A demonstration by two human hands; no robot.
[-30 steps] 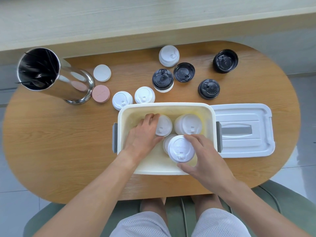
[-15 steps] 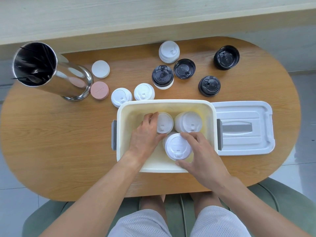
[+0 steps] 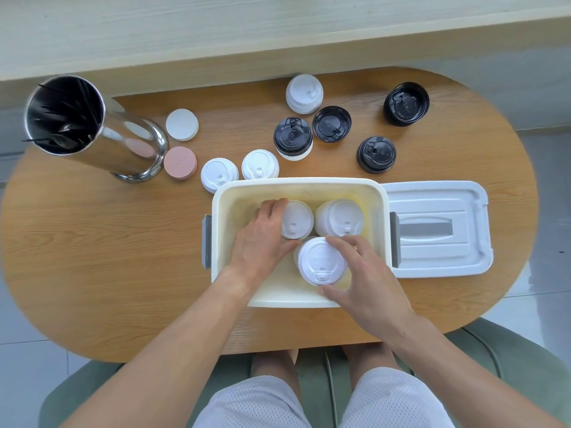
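A cream plastic bin (image 3: 309,184) sits mid-table with three white-lidded cups inside. My left hand (image 3: 261,239) curls round the back-left cup (image 3: 297,219). My right hand (image 3: 364,279) grips the front cup (image 3: 321,261) by its lid rim, thumb at the near side and fingers at the far side. The back-right cup (image 3: 340,217) stands untouched beside them.
The bin's white lid (image 3: 438,228) lies to its right. Behind the bin stand two white-lidded cups (image 3: 239,174), another white one (image 3: 304,93), black-lidded cups (image 3: 293,138), loose black lids (image 3: 406,103), a pink (image 3: 180,162) and a white disc (image 3: 181,124), and a steel canister (image 3: 92,131).
Both hands keep their holds on the cups inside the bin. The front cup has shifted slightly toward the other two.
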